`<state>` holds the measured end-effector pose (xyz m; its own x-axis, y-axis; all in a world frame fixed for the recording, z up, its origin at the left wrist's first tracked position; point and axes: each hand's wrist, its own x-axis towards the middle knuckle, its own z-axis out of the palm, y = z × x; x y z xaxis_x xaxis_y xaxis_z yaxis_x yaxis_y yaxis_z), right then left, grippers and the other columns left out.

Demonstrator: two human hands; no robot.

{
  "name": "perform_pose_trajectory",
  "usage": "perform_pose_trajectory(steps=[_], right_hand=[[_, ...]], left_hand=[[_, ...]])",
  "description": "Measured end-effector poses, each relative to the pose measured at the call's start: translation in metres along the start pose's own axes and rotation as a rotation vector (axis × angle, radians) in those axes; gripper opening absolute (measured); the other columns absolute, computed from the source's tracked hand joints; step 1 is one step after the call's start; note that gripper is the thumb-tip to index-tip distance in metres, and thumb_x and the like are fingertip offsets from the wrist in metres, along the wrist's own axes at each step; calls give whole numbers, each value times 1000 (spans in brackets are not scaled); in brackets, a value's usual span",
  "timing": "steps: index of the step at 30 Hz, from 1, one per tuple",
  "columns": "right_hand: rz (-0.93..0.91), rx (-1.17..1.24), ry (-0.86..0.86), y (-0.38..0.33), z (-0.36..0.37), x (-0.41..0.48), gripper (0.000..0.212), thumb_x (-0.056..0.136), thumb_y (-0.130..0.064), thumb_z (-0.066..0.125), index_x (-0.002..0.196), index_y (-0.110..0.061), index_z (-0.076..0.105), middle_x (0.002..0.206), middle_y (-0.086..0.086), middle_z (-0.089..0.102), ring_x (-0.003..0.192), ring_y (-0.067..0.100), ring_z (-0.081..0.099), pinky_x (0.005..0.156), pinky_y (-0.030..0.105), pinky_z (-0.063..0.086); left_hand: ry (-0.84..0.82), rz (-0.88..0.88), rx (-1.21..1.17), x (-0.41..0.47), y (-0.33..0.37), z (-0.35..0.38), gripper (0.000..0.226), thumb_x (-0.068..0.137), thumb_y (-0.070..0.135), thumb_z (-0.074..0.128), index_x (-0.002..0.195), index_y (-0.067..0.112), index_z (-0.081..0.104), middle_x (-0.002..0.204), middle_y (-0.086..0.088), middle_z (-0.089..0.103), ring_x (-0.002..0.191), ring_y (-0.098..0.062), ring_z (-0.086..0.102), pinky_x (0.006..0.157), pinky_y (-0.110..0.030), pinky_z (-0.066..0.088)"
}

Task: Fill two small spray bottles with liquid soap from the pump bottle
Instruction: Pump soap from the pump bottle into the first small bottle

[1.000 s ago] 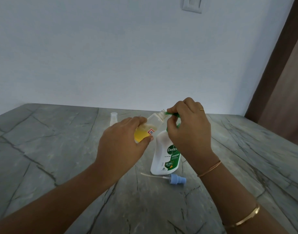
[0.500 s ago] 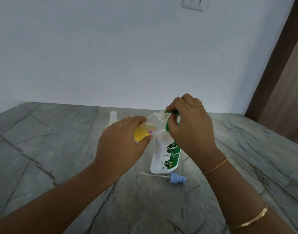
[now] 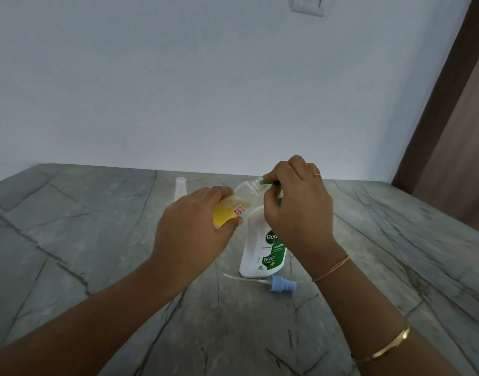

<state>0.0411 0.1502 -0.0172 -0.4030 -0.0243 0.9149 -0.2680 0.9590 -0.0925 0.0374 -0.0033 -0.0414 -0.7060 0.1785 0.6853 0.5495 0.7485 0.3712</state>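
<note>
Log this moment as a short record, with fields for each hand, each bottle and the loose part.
left hand: grips small spray bottle, tilted, open neck at the pump nozzle
right hand: holds green pump head
fill: yellow liquid in the held bottle's lower part
pump bottle: upright on table
blue spray cap: lies on table in front of pump bottle, tube attached
second small bottle: upright behind left hand

Home interior, grey veined stone countertop (image 3: 70,240), plain white wall (image 3: 178,90), light switch plate (image 3: 307,5), brown wooden door (image 3: 455,126)
</note>
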Motion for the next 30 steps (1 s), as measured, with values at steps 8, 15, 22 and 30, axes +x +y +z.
perform_pose_trajectory(steps=[8, 15, 22, 30], right_hand=[[-22, -12, -26, 4, -2, 5, 11, 71, -6, 53, 77, -8, 62, 77, 6, 57, 69, 23, 52, 48, 24, 34], [1, 6, 31, -2, 5, -4, 22, 74, -15, 39, 72, -8, 59, 73, 6, 54, 67, 21, 49, 51, 22, 27], [-10, -15, -26, 2, -4, 4, 13, 72, -8, 51, 76, -9, 63, 76, 5, 56, 70, 22, 52, 48, 23, 31], [6, 19, 3, 1, 1, 1, 9, 71, -7, 53, 71, -9, 62, 73, 4, 56, 70, 23, 52, 44, 18, 28]], left_hand=[[1, -5, -18, 2, 0, -1, 45, 78, 45, 64, 117, 23, 58, 112, 2, 66, 94, -19, 62, 78, -27, 40], [-13, -1, 0, 2, -3, -1, 45, 77, 45, 64, 116, 23, 58, 111, 3, 66, 94, -18, 61, 78, -28, 43], [-7, 5, -14, 1, -1, 1, 47, 78, 46, 63, 118, 22, 58, 112, 2, 66, 95, -18, 61, 79, -27, 39], [5, -1, -8, 2, -1, -1, 44, 77, 44, 66, 115, 23, 58, 110, 3, 67, 92, -19, 61, 77, -28, 42]])
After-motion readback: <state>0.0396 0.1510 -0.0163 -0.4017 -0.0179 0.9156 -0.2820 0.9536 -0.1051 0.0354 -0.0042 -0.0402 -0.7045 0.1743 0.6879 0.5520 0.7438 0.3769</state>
